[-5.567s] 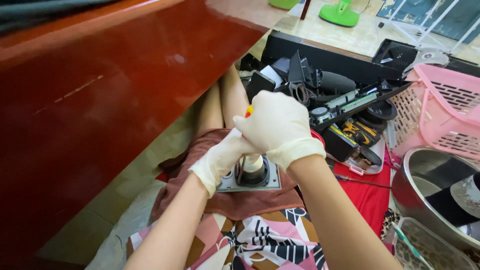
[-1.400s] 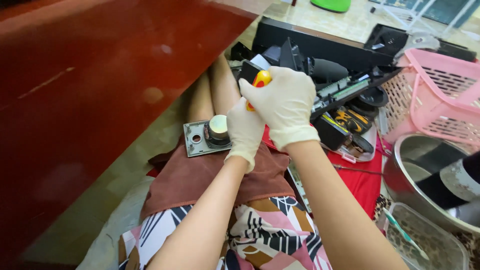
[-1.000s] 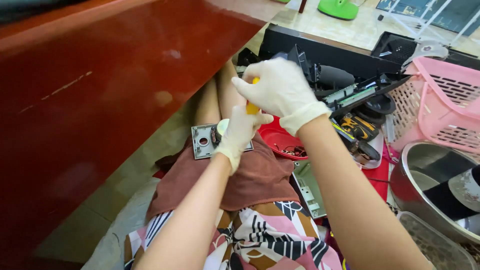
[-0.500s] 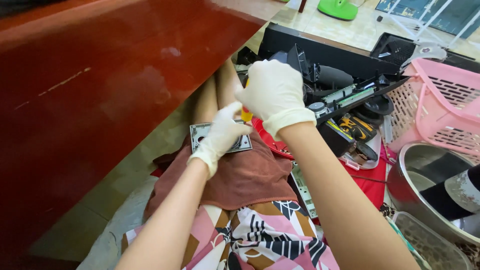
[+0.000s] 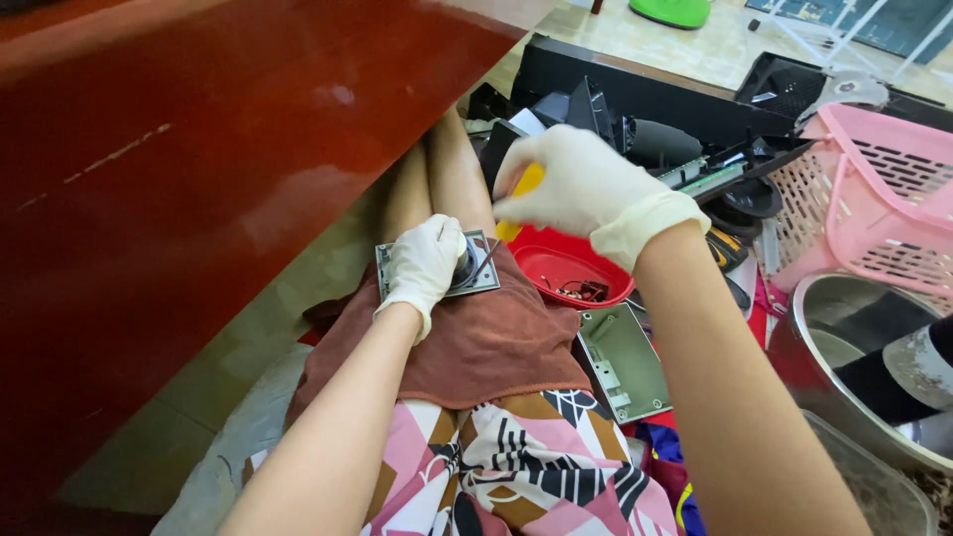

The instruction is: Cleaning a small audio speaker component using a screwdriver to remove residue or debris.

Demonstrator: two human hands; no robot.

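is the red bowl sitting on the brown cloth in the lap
No, the red bowl sits beside the legs, off the edge of the brown cloth, under the right hand.

No packages, labels, signs or screens in view.
Nothing of that kind shows anywhere around the lap or floor.

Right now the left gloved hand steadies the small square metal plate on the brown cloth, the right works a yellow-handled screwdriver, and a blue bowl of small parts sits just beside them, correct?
Nearly. The bowl is red, not blue, as the head view shows. The rest holds: the left gloved hand steadies the small square metal plate on the brown cloth, and the right gloved hand works the yellow-handled screwdriver.
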